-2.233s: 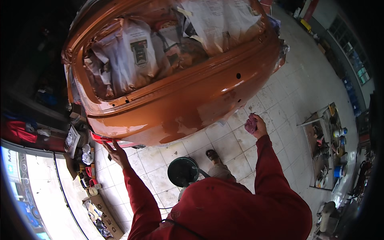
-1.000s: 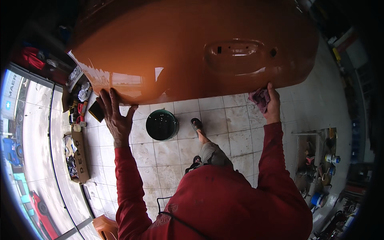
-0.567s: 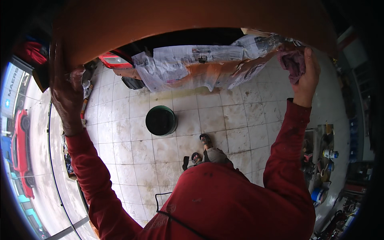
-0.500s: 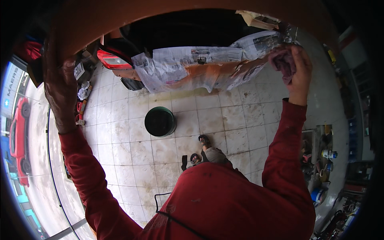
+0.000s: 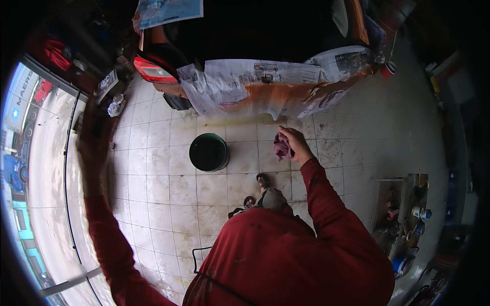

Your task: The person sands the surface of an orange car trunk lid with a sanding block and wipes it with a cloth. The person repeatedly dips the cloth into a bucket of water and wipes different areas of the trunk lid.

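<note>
A crumpled purple cloth is gripped in my right hand, which is held over the tiled floor to the right of a dark green bucket. My left hand is raised at the left, dark and smeared by motion, so its fingers cannot be made out. Ahead of me stands the back end of a car with its boot opening dark. Newspaper sheets cover its orange-brown bumper, and a red and clear tail light shows at the left.
My feet stand just behind the bucket. Paint cans and a low tray-like box lie on the floor at right. Clutter and a glass-like panel edge line the left, with a street and vehicles beyond. A blue sheet lies at the top left.
My right hand has come down and left with the cloth, away from the bumper's right end. The broad brown panel across the top has left the view. My left hand has dropped lower.
</note>
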A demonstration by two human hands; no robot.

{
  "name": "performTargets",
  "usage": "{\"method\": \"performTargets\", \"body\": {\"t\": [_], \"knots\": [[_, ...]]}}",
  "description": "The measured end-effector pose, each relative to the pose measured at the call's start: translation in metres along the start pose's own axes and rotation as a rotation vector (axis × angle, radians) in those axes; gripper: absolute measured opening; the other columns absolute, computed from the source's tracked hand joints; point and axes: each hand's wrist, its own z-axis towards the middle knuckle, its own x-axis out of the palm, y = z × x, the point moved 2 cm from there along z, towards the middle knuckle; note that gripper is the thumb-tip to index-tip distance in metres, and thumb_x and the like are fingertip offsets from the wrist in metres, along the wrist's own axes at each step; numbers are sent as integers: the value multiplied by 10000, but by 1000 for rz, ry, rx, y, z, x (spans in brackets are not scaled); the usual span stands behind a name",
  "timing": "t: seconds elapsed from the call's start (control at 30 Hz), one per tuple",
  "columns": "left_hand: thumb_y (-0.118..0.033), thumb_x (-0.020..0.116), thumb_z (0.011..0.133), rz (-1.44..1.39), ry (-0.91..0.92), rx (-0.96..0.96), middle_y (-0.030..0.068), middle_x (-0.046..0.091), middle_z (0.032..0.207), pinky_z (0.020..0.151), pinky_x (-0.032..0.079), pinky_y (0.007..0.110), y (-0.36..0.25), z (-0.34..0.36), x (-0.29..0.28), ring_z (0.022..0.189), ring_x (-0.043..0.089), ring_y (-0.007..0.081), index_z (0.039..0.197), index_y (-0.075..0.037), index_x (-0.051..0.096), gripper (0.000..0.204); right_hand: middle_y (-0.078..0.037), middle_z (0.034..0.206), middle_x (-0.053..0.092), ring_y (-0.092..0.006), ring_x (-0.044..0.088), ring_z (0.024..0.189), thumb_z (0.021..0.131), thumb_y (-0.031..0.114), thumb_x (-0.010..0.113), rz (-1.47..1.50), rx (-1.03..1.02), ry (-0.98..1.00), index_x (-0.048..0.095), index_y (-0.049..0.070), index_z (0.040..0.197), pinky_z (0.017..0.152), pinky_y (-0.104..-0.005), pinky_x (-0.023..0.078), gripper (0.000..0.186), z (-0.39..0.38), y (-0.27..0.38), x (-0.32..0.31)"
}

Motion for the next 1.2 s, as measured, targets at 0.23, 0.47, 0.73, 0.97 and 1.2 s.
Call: {"method": "performTargets", "body": {"t": [0.23, 0.47, 0.73, 0.97, 1.2], "knots": [[-200, 774, 999, -1019, 468, -597, 79, 753, 1035, 786, 590, 290, -44, -260, 267, 867, 733, 146, 1687, -52, 162, 933, -114, 1331, 691, -231, 680, 1218, 1032, 734, 535, -103, 316, 590, 591, 84, 1465, 954, -469, 574, 783, -56, -77, 188], [-39, 792, 909, -981, 241, -1319, 88, 759, 1109, 746, 663, 330, -43, -362, 249, 880, 754, 180, 1307, -19, 678, 414, -235, 1417, 685, -285, 668, 1307, 875, 472, 885, -710, -219, 580, 622, -44, 1442, 1104, -384, 527, 810, 68, -37, 129], [-65, 857, 794, -459, 212, -1577, 77, 778, 1048, 737, 642, 344, -60, -486, 200, 869, 748, 167, 1269, -46, 699, 501, -177, 1497, 621, -355, 564, 1410, 825, 394, 871, -1380, -809, -188, 583, 46, 1484, 1153, -448, 482, 799, 329, 137, 24], [-84, 870, 795, -525, 383, -1697, 72, 765, 1105, 747, 650, 354, -121, -440, 263, 913, 748, 177, 1354, -62, 666, 595, -130, 1032, 760, -362, 737, 998, 878, 193, 729, -1584, -754, 215, 741, 89, 1041, 936, -511, 559, 194, 386, 118, -2], [-187, 854, 842, -459, 503, -1477, 71, 758, 997, 694, 640, 342, -153, -294, 319, 839, 737, 142, 1385, -77, 676, 582, -118, 986, 711, -325, 698, 991, 878, 428, 816, -1504, -883, 529, 777, 90, 882, 879, -482, 544, 340, 306, 61, -47]]}}
